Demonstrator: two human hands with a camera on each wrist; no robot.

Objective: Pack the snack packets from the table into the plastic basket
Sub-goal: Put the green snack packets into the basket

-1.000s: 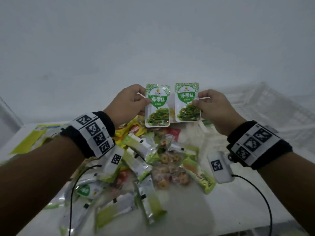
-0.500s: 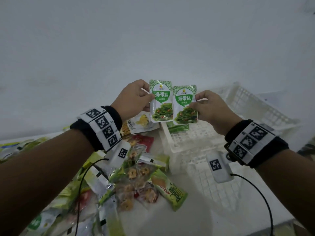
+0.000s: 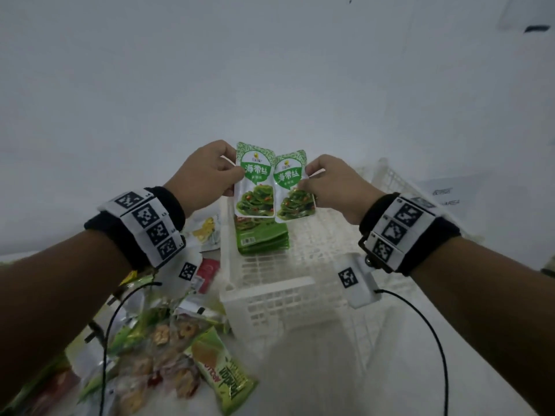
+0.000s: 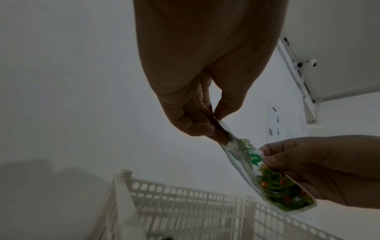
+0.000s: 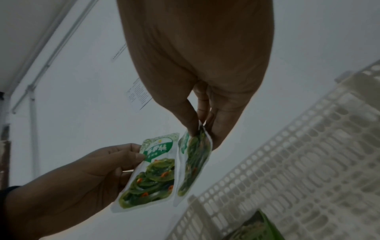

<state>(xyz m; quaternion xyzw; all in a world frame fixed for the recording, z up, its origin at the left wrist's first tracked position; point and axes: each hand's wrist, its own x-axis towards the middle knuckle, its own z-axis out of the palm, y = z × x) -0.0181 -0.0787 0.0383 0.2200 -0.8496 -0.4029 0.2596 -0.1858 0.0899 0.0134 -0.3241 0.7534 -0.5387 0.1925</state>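
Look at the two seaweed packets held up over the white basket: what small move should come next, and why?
Probably lower both packets onto the green stack in the plastic basket. The left hand pinches one seaweed packet, the right hand the other, both held upright above the basket near that stack.

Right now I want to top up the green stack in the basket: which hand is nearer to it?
Left. The left hand holds its packet directly above the stack; the right hand holds its packet above and slightly right.
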